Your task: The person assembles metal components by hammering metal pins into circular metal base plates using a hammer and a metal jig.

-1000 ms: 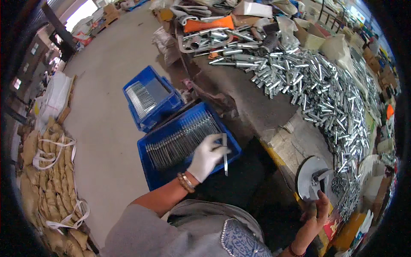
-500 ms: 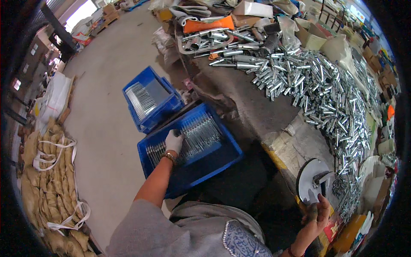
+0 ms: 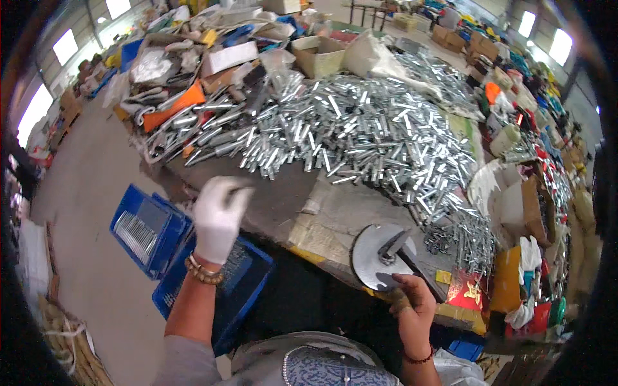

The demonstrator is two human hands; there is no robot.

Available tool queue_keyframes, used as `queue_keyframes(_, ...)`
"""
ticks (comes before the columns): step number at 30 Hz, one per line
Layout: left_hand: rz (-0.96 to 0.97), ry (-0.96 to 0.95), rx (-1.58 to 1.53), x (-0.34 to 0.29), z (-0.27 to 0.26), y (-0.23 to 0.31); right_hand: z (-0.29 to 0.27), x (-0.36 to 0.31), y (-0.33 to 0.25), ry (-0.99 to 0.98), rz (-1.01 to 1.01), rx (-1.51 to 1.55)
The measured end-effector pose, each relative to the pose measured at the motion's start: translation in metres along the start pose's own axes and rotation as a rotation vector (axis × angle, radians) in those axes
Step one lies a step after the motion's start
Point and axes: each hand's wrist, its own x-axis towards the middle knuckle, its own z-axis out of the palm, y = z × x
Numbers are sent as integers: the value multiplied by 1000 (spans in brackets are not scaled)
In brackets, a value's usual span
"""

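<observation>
My left hand (image 3: pixel 220 222), in a white glove, is raised between the blue crates and the table edge. Its fingers are partly bent and apart, slightly blurred, and nothing shows between them. Below it is a blue crate (image 3: pixel 261 269) holding thin metal rods in rows, partly covered by my forearm. My bare right hand (image 3: pixel 417 309) is at the table's front edge, fingers loosely spread and fingertips dark. It is beside a round metal disc (image 3: pixel 367 264) that carries a metal fixture with a dark bar (image 3: pixel 420 271). Nothing is visible in that hand.
A big heap of shiny metal tubes (image 3: pixel 386 135) covers the table's far side. Smaller metal parts (image 3: pixel 473 241) lie right of the disc. Another blue crate (image 3: pixel 161 257) with rods stands at left. An orange piece (image 3: pixel 174 108), cardboard boxes and white gloves (image 3: pixel 529 264) lie around.
My left hand has come up out of the blue crate toward the table. The view has turned to the right. My right hand stays beside the disc.
</observation>
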Motion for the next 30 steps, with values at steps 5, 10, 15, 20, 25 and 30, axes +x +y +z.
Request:
queue_keyframes(5, -4, -466, 25, 44, 89, 46, -2, 2, 1, -20, -35, -81)
queue_keyframes(10, -48, -647, 249, 60, 145, 61, -2, 1, 0, 34, -89, -106)
queue_keyframes(15, -9, -558, 227, 52, 139, 59, 0, 8, 3, -11, -314, -211)
queue_keyframes(20, -13, -566, -95, 30, 128, 44, -26, 4, 1, -198, -354, -48)
queue_keyframes(25, -149, -681, -179, 7, 82, 97, -99, 14, -20, 289, -323, -563)
queue_keyframes(30, -74, -843, -232, -18, 85, 116, -121, 44, 2, 410, -153, -1120)
